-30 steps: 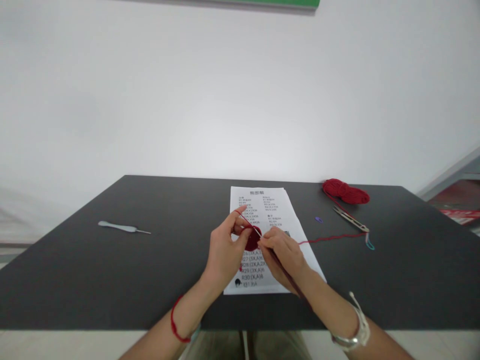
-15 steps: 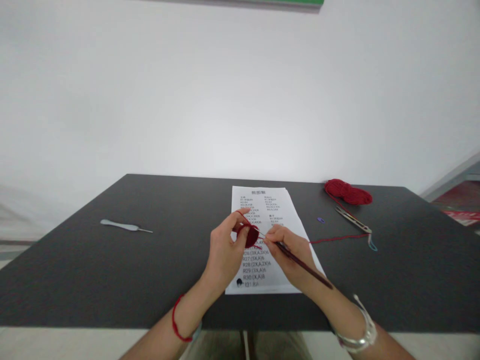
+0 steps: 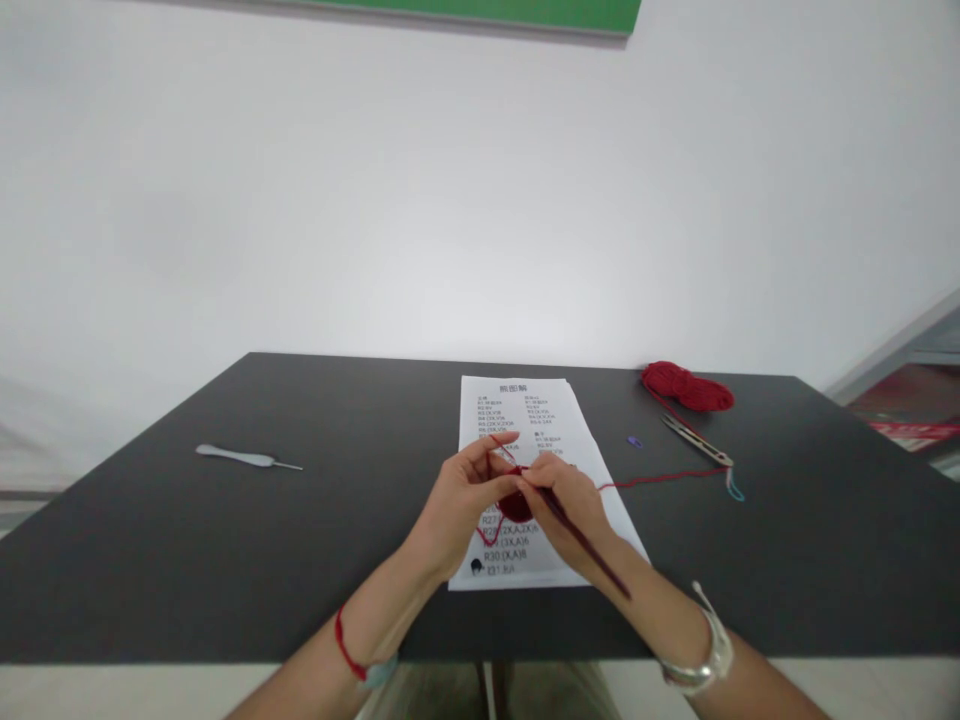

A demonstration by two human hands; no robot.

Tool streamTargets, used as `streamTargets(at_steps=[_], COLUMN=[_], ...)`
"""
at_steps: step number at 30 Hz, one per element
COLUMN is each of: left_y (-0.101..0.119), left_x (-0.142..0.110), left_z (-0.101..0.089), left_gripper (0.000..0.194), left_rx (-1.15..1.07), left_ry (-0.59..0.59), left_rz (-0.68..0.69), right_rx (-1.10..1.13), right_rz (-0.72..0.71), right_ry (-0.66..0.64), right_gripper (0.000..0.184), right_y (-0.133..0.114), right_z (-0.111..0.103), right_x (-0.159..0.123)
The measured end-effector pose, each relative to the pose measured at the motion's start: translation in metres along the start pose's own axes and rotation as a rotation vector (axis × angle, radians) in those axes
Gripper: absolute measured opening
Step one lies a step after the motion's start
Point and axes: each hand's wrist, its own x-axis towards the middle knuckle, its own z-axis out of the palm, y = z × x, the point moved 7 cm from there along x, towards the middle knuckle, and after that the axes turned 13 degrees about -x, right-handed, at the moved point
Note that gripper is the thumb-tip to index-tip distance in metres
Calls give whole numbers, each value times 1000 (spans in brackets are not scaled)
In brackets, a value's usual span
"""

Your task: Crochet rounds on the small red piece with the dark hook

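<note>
A small dark red crochet piece (image 3: 516, 507) is pinched between the thumb and fingers of my left hand (image 3: 459, 500), with red yarn running over the raised index finger. My right hand (image 3: 566, 500) grips a crochet hook (image 3: 589, 553) with a dark brown handle that slants down toward my wrist. The hook's tip is at the top edge of the piece, hidden by the fingers. Both hands meet over a printed sheet (image 3: 555, 570). A loose red yarn tail (image 3: 491, 541) hangs below the piece.
At the back right lies a red yarn skein (image 3: 686, 387), with thread snips (image 3: 697, 440) in front. A strand (image 3: 660, 479) leads from there to my hands. A small purple stitch marker (image 3: 635, 441) lies nearby. Another crochet hook (image 3: 236, 456), grey-handled, rests on the left of the black table (image 3: 187, 560).
My hands have come closer together, and the crochet piece has turned and dropped lower. The brown hook has shifted left, its tip now hidden. The view has tilted up slightly.
</note>
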Motion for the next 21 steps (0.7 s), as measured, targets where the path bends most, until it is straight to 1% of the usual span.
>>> streamTargets(at_steps=[2, 3, 4, 5, 6, 7, 9, 11, 12, 13, 15, 21], left_y=[-1, -2, -3, -4, -5, -6, -5, -2, 0, 2, 6, 10], left_x=[1, 1, 2, 3, 3, 4, 6, 7, 7, 7, 7, 5], left_z=[1, 1, 1, 1, 1, -1, -4, -8, -9, -10, -10, -10], left_gripper=[41, 42, 43, 45, 47, 48, 48, 47, 47, 46, 45, 43], left_rx=[-45, -81, -122, -162, -193, -213, -229, -229, -228, -225, -210, -156], left_ry=[8, 5, 0, -7, -13, -15, -15, -11, -10, -11, -17, -50], left_rz=[-13, -26, -47, -74, -105, -131, -149, -134, -121, -109, -91, -102], right_rx=[-236, -300, -316, -283, -207, -99, 162, 405, 499, 569, 624, 538], right_rz=[-186, -244, -283, -303, -290, -236, -31, 186, 254, 293, 325, 307], right_ry=[57, 86, 117, 130, 130, 122, 78, 25, 6, -8, -11, -48], right_gripper=[16, 17, 16, 16, 15, 13, 9, 8, 10, 12, 15, 14], right_y=[-12, -16, -19, -21, -20, -17, -3, 11, 15, 18, 20, 20], right_z=[-1, -1, -3, -4, -6, -7, -8, -3, -1, 0, -1, -7], right_x=[-4, -5, -6, -6, -6, -4, 1, 3, 3, 4, 5, 5])
